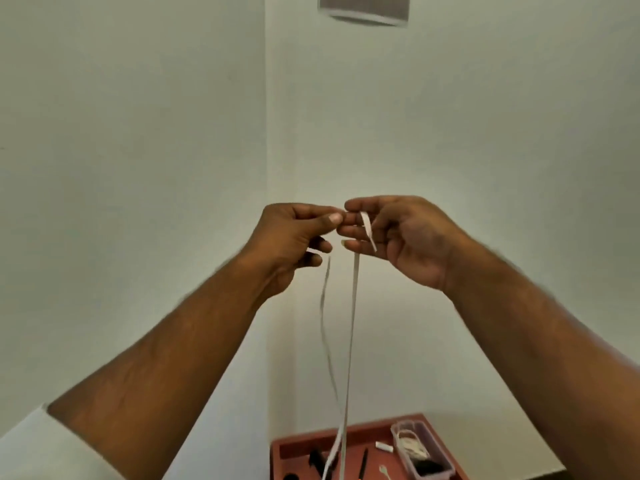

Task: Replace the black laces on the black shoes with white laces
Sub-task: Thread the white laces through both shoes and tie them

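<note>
Both hands raised at chest height; left hand (294, 233) and right hand (398, 233) each pinch the white lace (353, 323); it hangs limp, light, floppy; best gripped near its tips.

Two pale, plain walls (138, 133) meet in a corner (266, 168); high on the right one hangs a grey boxy fixture (363, 6), perhaps a speaker, under soft even light
</note>
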The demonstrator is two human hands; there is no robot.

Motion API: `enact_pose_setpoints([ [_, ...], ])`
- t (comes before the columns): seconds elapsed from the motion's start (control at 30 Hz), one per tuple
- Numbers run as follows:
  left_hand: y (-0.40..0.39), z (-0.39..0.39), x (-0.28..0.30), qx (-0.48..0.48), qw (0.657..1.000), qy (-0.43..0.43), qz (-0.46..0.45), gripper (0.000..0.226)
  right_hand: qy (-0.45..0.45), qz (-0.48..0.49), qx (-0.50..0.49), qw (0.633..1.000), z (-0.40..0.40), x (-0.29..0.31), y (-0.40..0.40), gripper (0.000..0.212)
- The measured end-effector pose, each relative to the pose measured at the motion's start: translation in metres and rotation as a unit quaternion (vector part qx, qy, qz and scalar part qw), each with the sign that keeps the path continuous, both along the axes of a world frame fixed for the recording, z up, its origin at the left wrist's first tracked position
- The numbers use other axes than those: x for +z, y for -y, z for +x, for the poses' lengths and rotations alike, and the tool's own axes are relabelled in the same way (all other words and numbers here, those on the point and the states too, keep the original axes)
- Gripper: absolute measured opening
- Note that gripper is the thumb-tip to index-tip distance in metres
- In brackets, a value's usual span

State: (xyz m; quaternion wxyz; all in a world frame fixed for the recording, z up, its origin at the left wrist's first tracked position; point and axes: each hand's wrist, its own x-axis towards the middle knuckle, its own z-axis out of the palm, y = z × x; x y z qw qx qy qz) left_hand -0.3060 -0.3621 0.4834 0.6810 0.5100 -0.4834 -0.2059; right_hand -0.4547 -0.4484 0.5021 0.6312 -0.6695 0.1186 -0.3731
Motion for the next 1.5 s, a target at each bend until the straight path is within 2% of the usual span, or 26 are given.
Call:
enact_pose_setpoints([
  [0.07,-0.001,-0.003,0.001,0.002,1.000,0.015,-0.020,0.009,-0.002,0.001,0.000,1.000,0.000,-0.001,0.001,0.044],
  [0.17,-0.004,-0.008,-0.010,-0.012,0.999,0.019,-0.025,0.013,0.007,-0.012,-0.020,1.000,0.000,-0.014,0.001,0.022],
  [0.23,-0.003,-0.011,-0.026,-0.006,1.000,0.017,-0.012,0.016,0.008,-0.039,-0.050,0.998,0.002,-0.032,0.001,0.009],
  [0.3,-0.003,-0.012,-0.053,0.009,1.000,0.005,0.017,0.016,-0.020,-0.069,-0.091,0.993,0.005,-0.060,0.001,0.007],
  [0.47,0.012,0.003,-0.188,0.020,0.984,-0.063,0.165,0.007,-0.161,-0.035,-0.112,0.980,0.018,-0.178,0.016,0.020],
  [0.57,0.012,0.016,-0.272,0.070,0.950,-0.118,0.280,0.008,-0.250,-0.011,-0.122,0.961,0.017,-0.248,0.025,0.026],
  [0.63,0.005,0.026,-0.325,0.105,0.919,-0.128,0.357,0.010,-0.312,-0.050,-0.136,0.939,0.011,-0.285,0.029,0.030],
  [0.7,-0.003,0.036,-0.377,0.110,0.879,-0.083,0.456,0.009,-0.355,-0.107,-0.144,0.918,0.009,-0.316,0.034,0.041],
  [0.77,-0.013,0.046,-0.424,0.075,0.835,0.003,0.546,0.005,-0.367,-0.127,-0.139,0.911,0.009,-0.340,0.038,0.046],
  [0.83,-0.022,0.054,-0.459,0.035,0.794,0.103,0.598,0.017,-0.372,-0.131,-0.123,0.911,0.010,-0.358,0.043,0.047],
  [0.87,-0.024,0.058,-0.473,0.018,0.780,0.141,0.609,0.027,-0.371,-0.123,-0.116,0.913,0.011,-0.365,0.046,0.041],
  [0.93,-0.027,0.059,-0.492,0.008,0.775,0.173,0.608,0.037,-0.354,-0.100,-0.101,0.924,0.014,-0.372,0.046,0.014],
  [0.97,-0.027,0.058,-0.497,0.017,0.779,0.176,0.602,0.033,-0.343,-0.093,-0.099,0.929,0.015,-0.372,0.045,0.009],
  [1.07,-0.023,0.056,-0.508,0.071,0.784,0.176,0.591,0.005,-0.324,-0.070,-0.109,0.937,0.021,-0.373,0.049,0.018],
  [1.13,-0.023,0.055,-0.513,0.081,0.780,0.176,0.595,0.011,-0.312,-0.064,-0.123,0.940,0.022,-0.373,0.051,0.015],
  [1.2,-0.022,0.054,-0.510,0.079,0.789,0.165,0.586,0.013,-0.296,-0.060,-0.124,0.945,0.021,-0.371,0.053,0.016],
  [1.27,-0.014,0.053,-0.492,0.094,0.828,0.082,0.547,0.011,-0.273,-0.058,-0.122,0.952,0.021,-0.364,0.054,0.018],
  [1.37,0.009,0.053,-0.417,0.113,0.892,-0.133,0.417,0.013,-0.229,-0.057,-0.130,0.963,0.023,-0.337,0.059,0.013],
  [1.43,0.029,0.058,-0.344,0.101,0.923,-0.209,0.308,0.014,-0.190,-0.063,-0.139,0.970,0.028,-0.303,0.064,0.016],
  [1.5,0.045,0.060,-0.265,0.044,0.942,-0.267,0.197,0.014,-0.137,-0.082,-0.157,0.975,0.033,-0.259,0.069,0.017],
])
